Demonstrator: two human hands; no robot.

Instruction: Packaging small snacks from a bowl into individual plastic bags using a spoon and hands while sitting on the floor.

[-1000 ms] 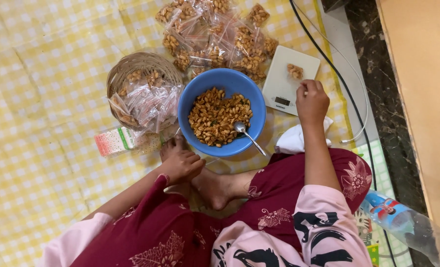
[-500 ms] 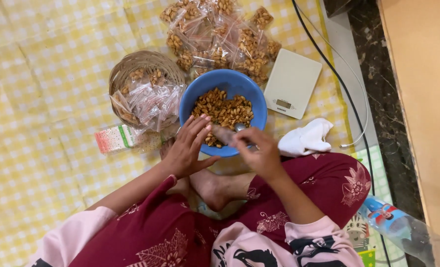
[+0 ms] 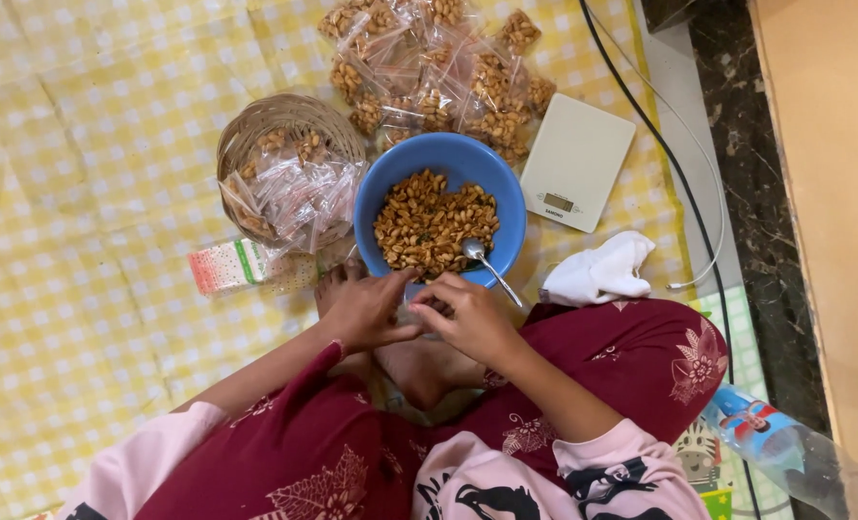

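Observation:
My left hand and my right hand meet fingertip to fingertip just in front of the blue bowl, over my crossed legs. They pinch a small clear plastic bag between them; it is mostly hidden by the fingers. The bowl holds roasted nuts, and a metal spoon leans on its near rim. To the right of the bowl lies a white kitchen scale with a bare platform.
A wicker basket of clear bags stands left of the bowl. Several filled nut bags are piled behind it. A small carton, a white cloth, a black cable and a plastic bottle lie around.
My right hand left the scale, taking the nut portion off it, and came back in front of the bowl. My left hand rose to meet it around the small bag.

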